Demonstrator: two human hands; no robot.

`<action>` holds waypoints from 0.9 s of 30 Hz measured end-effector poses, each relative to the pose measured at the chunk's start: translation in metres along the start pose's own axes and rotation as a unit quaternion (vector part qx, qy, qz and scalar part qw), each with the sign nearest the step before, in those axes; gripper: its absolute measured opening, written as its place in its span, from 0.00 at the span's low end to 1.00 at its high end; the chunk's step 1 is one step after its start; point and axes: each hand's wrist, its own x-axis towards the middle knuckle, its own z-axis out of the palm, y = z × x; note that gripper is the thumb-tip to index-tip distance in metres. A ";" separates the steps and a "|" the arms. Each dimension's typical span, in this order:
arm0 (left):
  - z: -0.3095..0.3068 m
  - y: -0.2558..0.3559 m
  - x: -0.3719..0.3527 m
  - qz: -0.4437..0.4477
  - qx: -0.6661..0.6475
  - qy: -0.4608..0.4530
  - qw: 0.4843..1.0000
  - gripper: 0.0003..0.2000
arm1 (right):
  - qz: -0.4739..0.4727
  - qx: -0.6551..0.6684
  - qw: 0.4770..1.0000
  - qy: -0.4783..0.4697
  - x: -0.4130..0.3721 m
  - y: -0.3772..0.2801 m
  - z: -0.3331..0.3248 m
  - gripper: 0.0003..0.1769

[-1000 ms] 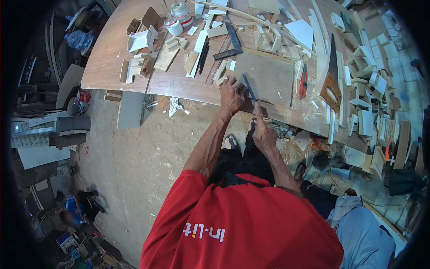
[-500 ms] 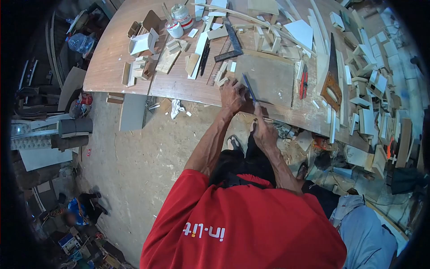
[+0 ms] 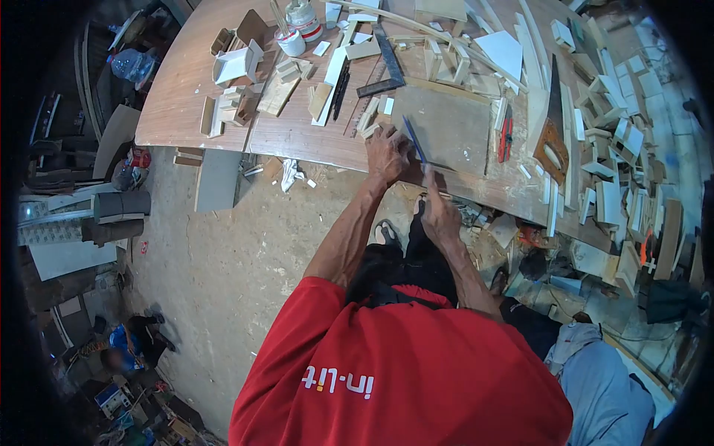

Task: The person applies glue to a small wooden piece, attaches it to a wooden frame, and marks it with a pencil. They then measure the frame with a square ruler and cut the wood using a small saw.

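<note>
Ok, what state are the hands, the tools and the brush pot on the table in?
Left hand: fingers curled, grip hidden
Right hand: closed on the slim blue tool
Slim blue tool: held, tip pointing away from the person
Handsaw: lying down
Carpenter's square: lying flat
Red-handled tool: lying down, open or shut unclear
Brush pot: upright, brushes inside

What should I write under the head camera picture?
Blue tool in the right hand, left hand nearby, at a cluttered table.
</note>
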 end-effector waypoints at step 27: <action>-0.003 -0.001 0.005 0.011 0.008 -0.008 1.000 0.06 | -0.060 -0.017 0.996 0.064 -0.002 -0.001 -0.007 0.38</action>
